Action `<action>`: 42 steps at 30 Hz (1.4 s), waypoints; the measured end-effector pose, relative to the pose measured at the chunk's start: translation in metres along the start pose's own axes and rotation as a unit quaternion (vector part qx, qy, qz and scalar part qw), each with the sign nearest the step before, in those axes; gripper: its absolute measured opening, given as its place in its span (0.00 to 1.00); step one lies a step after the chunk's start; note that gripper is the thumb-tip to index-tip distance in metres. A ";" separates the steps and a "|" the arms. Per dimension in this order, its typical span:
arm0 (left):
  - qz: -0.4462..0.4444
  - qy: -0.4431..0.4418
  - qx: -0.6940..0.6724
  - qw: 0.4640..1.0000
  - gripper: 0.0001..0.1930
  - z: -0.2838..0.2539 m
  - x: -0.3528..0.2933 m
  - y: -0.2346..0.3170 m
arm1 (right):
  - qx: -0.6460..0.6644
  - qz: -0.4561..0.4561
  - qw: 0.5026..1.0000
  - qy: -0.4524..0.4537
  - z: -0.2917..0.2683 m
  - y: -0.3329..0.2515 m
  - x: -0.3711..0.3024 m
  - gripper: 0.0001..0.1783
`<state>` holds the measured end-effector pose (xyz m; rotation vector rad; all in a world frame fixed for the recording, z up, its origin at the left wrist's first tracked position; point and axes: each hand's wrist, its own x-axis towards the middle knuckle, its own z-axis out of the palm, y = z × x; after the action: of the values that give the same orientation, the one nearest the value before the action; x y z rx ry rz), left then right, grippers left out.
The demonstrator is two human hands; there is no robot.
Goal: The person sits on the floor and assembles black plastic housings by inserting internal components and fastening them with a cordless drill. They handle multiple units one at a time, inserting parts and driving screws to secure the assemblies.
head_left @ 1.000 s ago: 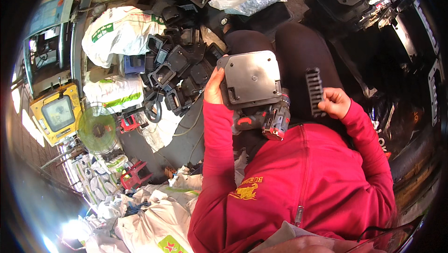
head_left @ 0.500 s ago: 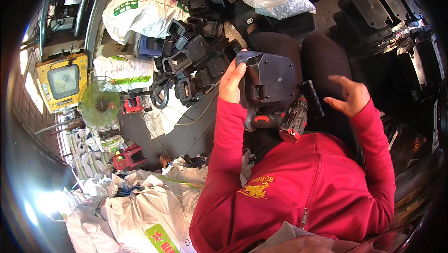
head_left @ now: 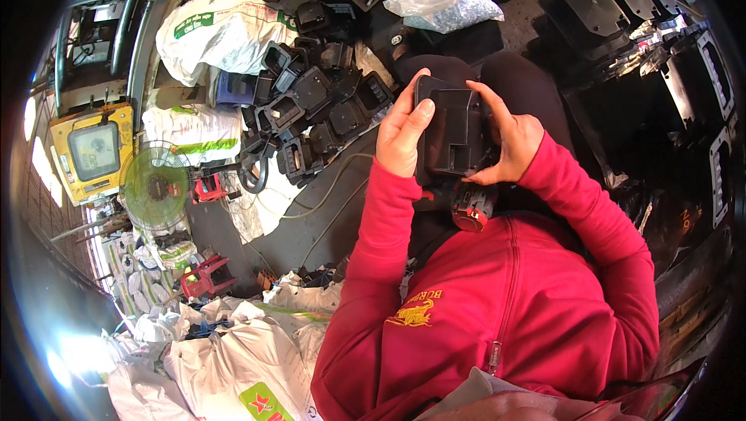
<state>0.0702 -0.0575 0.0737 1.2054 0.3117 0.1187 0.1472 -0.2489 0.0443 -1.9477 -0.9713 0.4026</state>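
Above my lap I hold a black plastic housing (head_left: 452, 132), box-shaped with a notch low on the side that shows. My left hand (head_left: 402, 132) grips its left edge, the thumb lying on the near face. From the right, my right hand (head_left: 514, 135) clasps it, fingertips at the top corner and thumb at the bottom. A red and black cordless drill (head_left: 472, 208) rests on my lap just below the housing, partly covered by it and by my right thumb.
Several black plastic housings (head_left: 311, 95) lie heaped at the left beside white sacks (head_left: 225, 29). A clear bag of screws (head_left: 443, 0) stands ahead. Black panels (head_left: 587, 5) are stacked at the right. A green fan (head_left: 155, 186), a yellow scale (head_left: 93, 153) and cables lie further left.
My right hand has come in from the right, where it was empty, and now holds the housing. The housing has turned so that its side shows, and it covers more of the drill.
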 end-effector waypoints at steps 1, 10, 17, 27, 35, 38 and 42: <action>0.008 -0.015 -0.030 0.999 0.26 0.004 -0.001 0.002 | 0.052 0.012 0.998 -0.020 -0.001 0.004 -0.002 0.70; 0.135 -0.079 0.116 0.981 0.27 0.018 -0.025 0.045 | 0.731 -0.065 0.672 -0.100 0.006 0.072 -0.027 0.49; 0.279 -0.137 0.131 0.941 0.27 0.057 -0.040 0.062 | 0.841 -0.026 0.540 0.020 0.008 0.079 -0.047 0.47; 0.299 -0.394 0.111 0.862 0.14 0.099 -0.051 0.142 | 0.854 -0.018 0.519 0.034 0.008 0.082 -0.042 0.45; 0.209 -0.371 0.206 0.881 0.27 0.124 -0.038 0.153 | 0.861 0.053 0.506 -0.011 0.028 0.072 -0.050 0.44; 0.290 -0.198 0.280 0.894 0.19 0.118 -0.012 0.114 | 0.860 0.084 0.503 -0.039 0.035 0.065 -0.053 0.43; 0.138 -0.082 0.291 0.943 0.28 0.079 0.026 0.061 | 0.862 0.102 0.491 -0.070 0.042 0.058 -0.055 0.43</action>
<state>0.1229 -0.1003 0.1510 1.8341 0.0212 0.1740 0.1138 -0.2841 -0.0318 -0.0611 -0.0075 1.0905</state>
